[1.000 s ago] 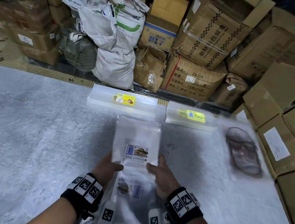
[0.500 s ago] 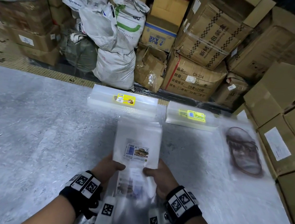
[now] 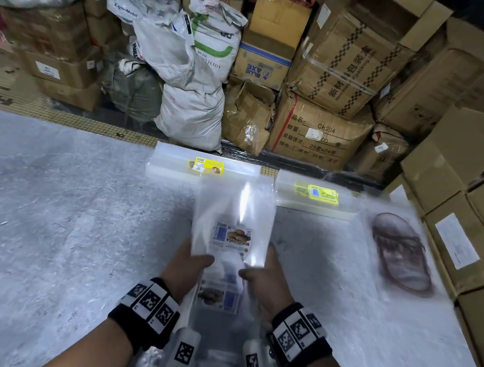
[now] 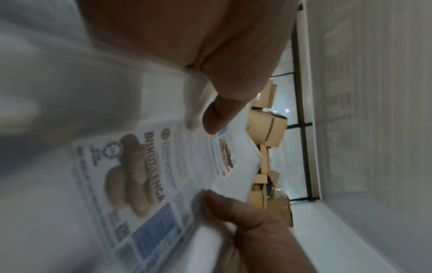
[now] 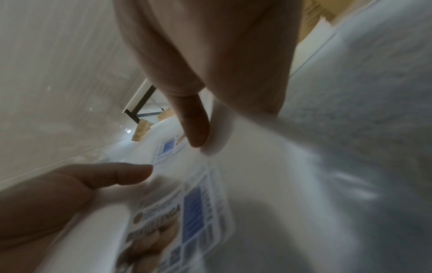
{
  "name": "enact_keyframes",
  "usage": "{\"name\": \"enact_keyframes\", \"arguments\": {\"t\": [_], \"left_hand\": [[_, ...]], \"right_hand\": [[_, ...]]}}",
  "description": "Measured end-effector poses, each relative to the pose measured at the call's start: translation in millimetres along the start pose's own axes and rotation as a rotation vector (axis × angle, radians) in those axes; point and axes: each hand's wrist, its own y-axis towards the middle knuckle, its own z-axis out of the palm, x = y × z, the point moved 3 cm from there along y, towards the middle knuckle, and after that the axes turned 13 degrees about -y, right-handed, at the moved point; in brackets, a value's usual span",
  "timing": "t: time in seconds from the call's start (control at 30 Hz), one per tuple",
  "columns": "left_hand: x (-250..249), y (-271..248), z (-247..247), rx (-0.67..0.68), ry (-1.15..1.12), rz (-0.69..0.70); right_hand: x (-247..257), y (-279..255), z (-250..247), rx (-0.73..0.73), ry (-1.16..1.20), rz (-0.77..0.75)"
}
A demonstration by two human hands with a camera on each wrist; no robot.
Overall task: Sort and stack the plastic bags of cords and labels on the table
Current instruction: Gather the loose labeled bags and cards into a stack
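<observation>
Grey table: wide bare stretch to the left of the hands, narrower strip to the right. Far edge is lined by two flat stacks of clear bags, the left stack bearing a yellow label and the right stack likewise; a gap lies between them. Right edge is hemmed by cardboard boxes, with a bagged brown sandal lying just beside them. Sacks and cartons are piled beyond the far edge.

Held bag: clear plastic with a printed label, long axis running away from the person, far end reaching up near the gap between the stacks, near end at the hands. More labelled bags lie under it, close to the wrists.

Left hand pinches the bag's left edge, thumb on top; right hand pinches the right edge the same way.

Left wrist view (blurred) shows the thumb pressed on the plastic and the label's words, BISKUT LENCA, which the head view gives upside down. Right wrist view shows the right thumb on the bag and fingers under it.
</observation>
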Motion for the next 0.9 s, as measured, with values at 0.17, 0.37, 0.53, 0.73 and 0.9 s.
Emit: {"name": "enact_keyframes", "arguments": {"t": [0.17, 0.37, 0.53, 0.73, 0.9], "left_hand": [[-44, 10, 19, 0.005, 0.054, 0.274], [-64, 40, 27, -0.114, 0.326, 0.564], [-46, 46, 26, -0.125, 0.319, 0.458], [-59, 41, 39, -0.106, 0.207, 0.438], [-77, 49, 42, -0.064, 0.331, 0.328]], "right_hand": [[59, 7, -8, -0.120, 0.114, -0.204], [97, 14, -14, -0.364, 0.050, -0.380], [77, 11, -9, -0.429, -0.076, -0.262], [83, 12, -16, -0.393, -0.123, -0.246], [97, 23, -27, -0.352, -0.244, -0.227]]}}
